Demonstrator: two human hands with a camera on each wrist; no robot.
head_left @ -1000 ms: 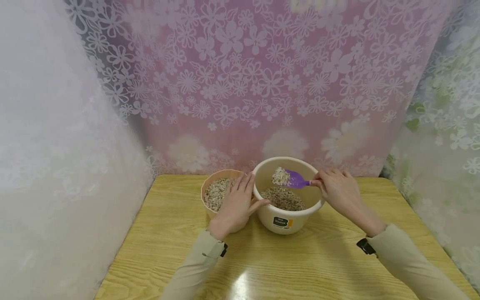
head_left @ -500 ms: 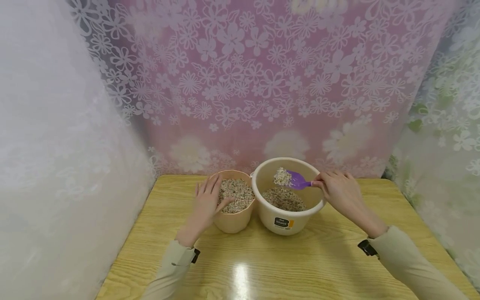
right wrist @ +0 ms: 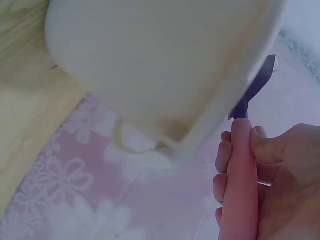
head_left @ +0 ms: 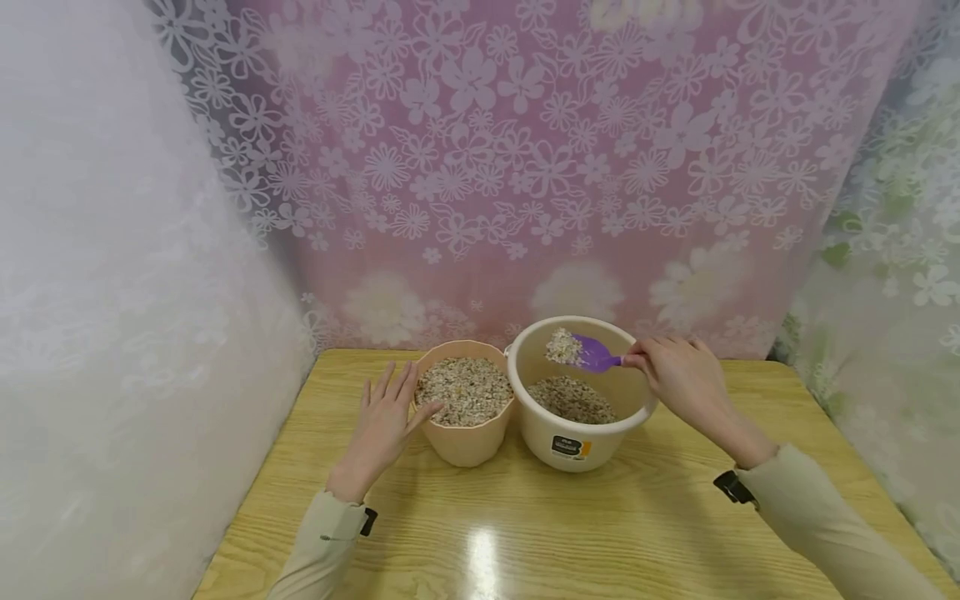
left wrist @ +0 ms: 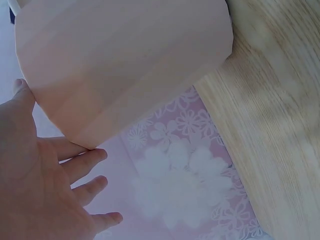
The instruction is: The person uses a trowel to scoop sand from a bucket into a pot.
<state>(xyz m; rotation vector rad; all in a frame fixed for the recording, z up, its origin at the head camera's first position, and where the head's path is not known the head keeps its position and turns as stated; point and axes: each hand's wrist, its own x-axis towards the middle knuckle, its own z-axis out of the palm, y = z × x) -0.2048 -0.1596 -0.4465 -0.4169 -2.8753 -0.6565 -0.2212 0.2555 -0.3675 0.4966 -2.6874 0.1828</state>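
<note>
My right hand [head_left: 686, 383] grips the pink handle [right wrist: 239, 185] of a small purple scoop [head_left: 596, 354]. A heap of pale grain flakes [head_left: 564, 347] sits on the scoop's blade, which hangs over the mouth of a cream bucket [head_left: 581, 446]. Lower down inside that bucket lies more of the speckled grain mix [head_left: 573, 400]. To its left stands a peach scalloped pot [head_left: 467, 446], filled nearly to the rim with similar mix [head_left: 465, 392]. My left hand [head_left: 378, 429] rests with spread fingers at the pot's left rim; in the left wrist view the thumb and forefinger touch its edge.
Both containers stand side by side near the back edge of a wood-grain table [head_left: 465, 517]. Behind them hangs a pink floral curtain [head_left: 480, 183]. Pale sheets [head_left: 135, 317] close in the left and right sides. A handle loop [right wrist: 132, 145] sticks out from the bucket.
My left hand has moved left, from between the two containers, across the peach pot to its left rim. The right hand holds the loaded scoop nearly still over the bucket.
</note>
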